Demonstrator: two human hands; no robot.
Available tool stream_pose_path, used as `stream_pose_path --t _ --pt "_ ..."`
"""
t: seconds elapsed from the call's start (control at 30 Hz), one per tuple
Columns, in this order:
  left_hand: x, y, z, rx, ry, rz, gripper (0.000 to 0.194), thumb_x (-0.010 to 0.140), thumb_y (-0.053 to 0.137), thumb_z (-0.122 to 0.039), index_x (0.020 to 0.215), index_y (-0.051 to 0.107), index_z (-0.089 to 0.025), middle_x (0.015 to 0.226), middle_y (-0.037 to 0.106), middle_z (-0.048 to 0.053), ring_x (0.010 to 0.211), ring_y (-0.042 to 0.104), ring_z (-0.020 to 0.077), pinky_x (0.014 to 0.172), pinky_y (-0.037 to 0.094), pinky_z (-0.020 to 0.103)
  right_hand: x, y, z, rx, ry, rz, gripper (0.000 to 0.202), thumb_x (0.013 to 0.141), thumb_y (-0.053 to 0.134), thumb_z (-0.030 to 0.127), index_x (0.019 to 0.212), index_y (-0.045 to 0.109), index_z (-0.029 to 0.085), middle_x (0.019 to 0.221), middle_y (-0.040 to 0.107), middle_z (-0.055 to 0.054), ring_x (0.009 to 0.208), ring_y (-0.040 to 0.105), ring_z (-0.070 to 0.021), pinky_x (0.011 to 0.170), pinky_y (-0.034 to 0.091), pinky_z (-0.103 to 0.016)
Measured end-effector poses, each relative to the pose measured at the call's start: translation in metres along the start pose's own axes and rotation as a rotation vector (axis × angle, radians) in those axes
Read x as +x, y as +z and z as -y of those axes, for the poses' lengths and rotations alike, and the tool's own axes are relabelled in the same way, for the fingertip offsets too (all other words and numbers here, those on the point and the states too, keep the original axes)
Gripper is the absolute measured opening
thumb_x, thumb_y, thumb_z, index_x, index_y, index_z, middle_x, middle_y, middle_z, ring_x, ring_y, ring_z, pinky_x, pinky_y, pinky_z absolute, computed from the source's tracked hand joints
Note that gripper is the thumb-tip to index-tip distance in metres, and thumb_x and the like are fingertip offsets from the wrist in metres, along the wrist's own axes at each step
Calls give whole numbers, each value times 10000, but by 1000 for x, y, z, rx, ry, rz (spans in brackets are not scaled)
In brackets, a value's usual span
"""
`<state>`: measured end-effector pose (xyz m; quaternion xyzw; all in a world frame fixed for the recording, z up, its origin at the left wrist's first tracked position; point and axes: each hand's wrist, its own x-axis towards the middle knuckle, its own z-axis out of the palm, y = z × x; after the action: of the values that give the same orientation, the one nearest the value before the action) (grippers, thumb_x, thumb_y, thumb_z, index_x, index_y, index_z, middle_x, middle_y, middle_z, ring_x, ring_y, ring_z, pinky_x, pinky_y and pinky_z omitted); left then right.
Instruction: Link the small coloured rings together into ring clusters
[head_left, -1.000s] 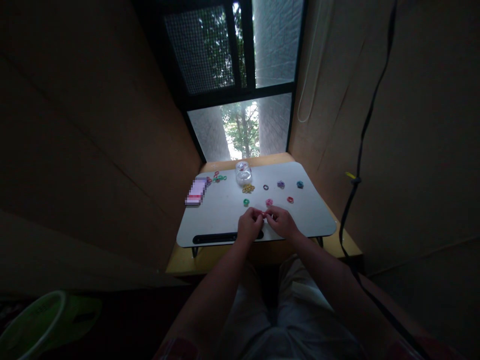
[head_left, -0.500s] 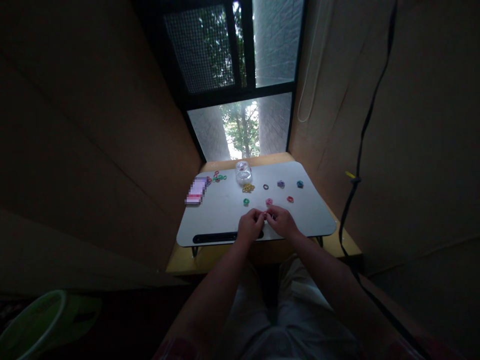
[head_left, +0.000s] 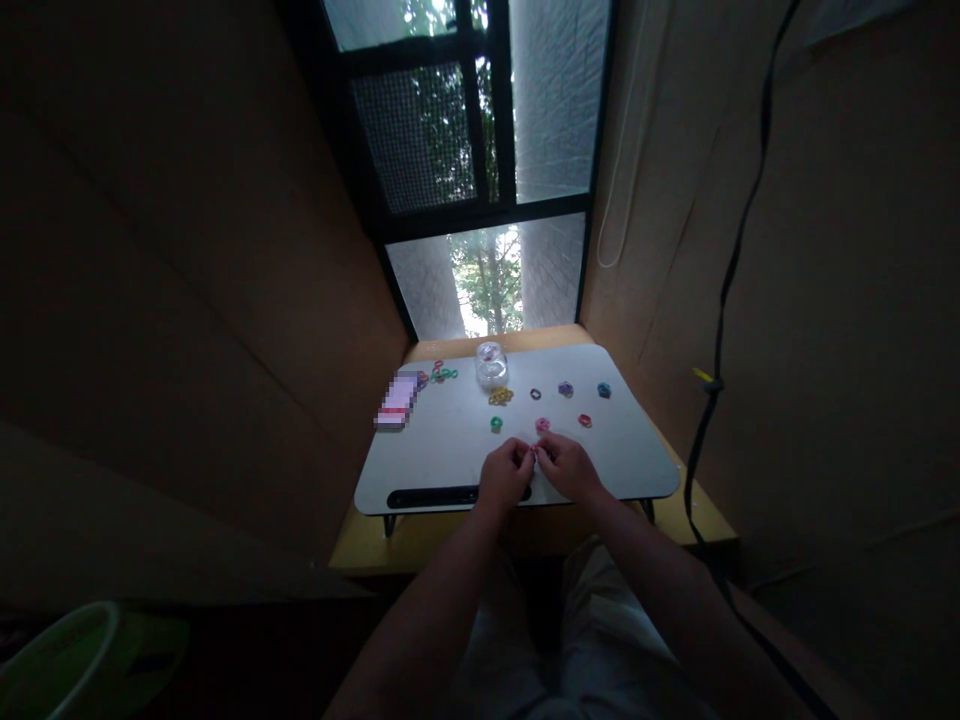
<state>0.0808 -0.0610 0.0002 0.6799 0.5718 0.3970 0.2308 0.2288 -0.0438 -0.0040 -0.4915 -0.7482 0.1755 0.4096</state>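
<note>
Over the front part of a white lap table [head_left: 435, 455], my left hand [head_left: 507, 472] and my right hand [head_left: 568, 465] meet fingertip to fingertip. Both are closed in a pinch on a small pink item [head_left: 535, 451], too small to make out clearly. Just beyond my fingers lies a pink ring cluster [head_left: 542, 425]. A green one [head_left: 496, 424] is to its left and a red one [head_left: 585, 420] to its right. Farther back sit a yellow pile [head_left: 500, 396], a dark ring [head_left: 535, 394], a purple cluster [head_left: 565, 388] and a blue one [head_left: 604, 390].
A clear jar [head_left: 492, 367] stands near the back edge. At the back left are linked red and green rings [head_left: 444, 375] beside a blurred phone-like object [head_left: 398, 400]. A black slot [head_left: 431, 497] runs along the front edge. A dark cord [head_left: 726, 290] hangs at the right.
The whole scene sits slightly lower in the view. My hands stay together over the same part of the table, with their fingers shifted only slightly.
</note>
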Motion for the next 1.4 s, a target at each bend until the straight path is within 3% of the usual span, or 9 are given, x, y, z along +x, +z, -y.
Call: stream_pose_path --t 0.47,0.73,1.1,1.4 --pt "0 -2 0 13 38 31 150 809 553 -270 822 677 -186 707 642 -2 642 538 111 619 386 229 0 3 -3 -5 21 -18 167 817 517 286 680 558 202 643 600 -1 600 524 -137 588 371 -238" --pt "-1 -2 -1 5 53 42 154 818 552 -284 807 671 -186 716 646 -5 638 538 104 615 380 223 -1 2 -3 -17 18 -16 145 798 505 248 661 521 204 624 567 12 585 502 -128 576 355 -234" --pt "-2 -3 -4 12 52 58 155 818 562 -286 822 676 -180 745 662 10 658 549 114 621 391 231 -1 3 -2 -16 66 -32 44 780 506 245 793 529 210 636 565 26 566 507 -128 561 358 -232" --pt "-1 -2 -2 -27 41 29 157 818 564 -284 855 678 -183 765 676 7 672 575 115 647 423 236 -2 0 0 -32 47 -6 58 787 493 236 740 514 209 641 561 19 584 506 -130 572 358 -232"
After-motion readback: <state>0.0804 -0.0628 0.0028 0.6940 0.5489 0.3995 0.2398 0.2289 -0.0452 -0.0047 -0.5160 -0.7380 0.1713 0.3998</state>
